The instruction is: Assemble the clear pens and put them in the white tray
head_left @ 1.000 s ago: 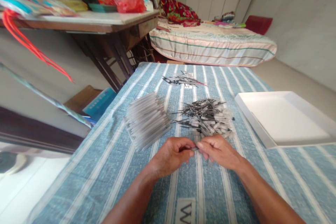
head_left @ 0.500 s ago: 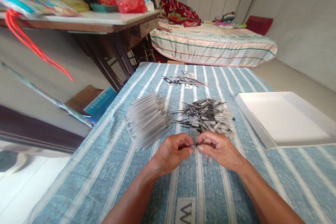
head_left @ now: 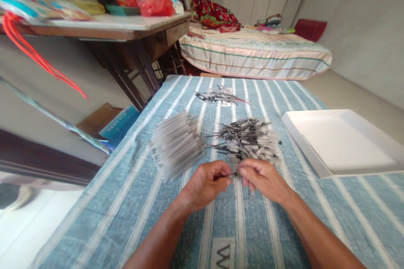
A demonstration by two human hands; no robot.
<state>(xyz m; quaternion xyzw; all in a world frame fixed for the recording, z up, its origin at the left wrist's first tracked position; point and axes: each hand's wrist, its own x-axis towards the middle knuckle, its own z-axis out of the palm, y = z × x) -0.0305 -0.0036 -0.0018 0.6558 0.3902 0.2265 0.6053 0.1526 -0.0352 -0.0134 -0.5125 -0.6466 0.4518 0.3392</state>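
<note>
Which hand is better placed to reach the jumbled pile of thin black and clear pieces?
Probably the right hand: it is nearer the pile, while the left hand pinches a small dark piece. Whether the right holds something too is unclear.

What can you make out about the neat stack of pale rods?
The stack of pale rods is made up of many slim, straight, greyish-white pieces that look like translucent plastic. They lie flat, side by side and roughly parallel, heaped in layers and slanting up toward the right in the picture. The stack rests on the striped cloth, left of the loose dark-and-clear pile. The left hand is nearest; neither hand holds it. Blur hides finer detail.
</note>
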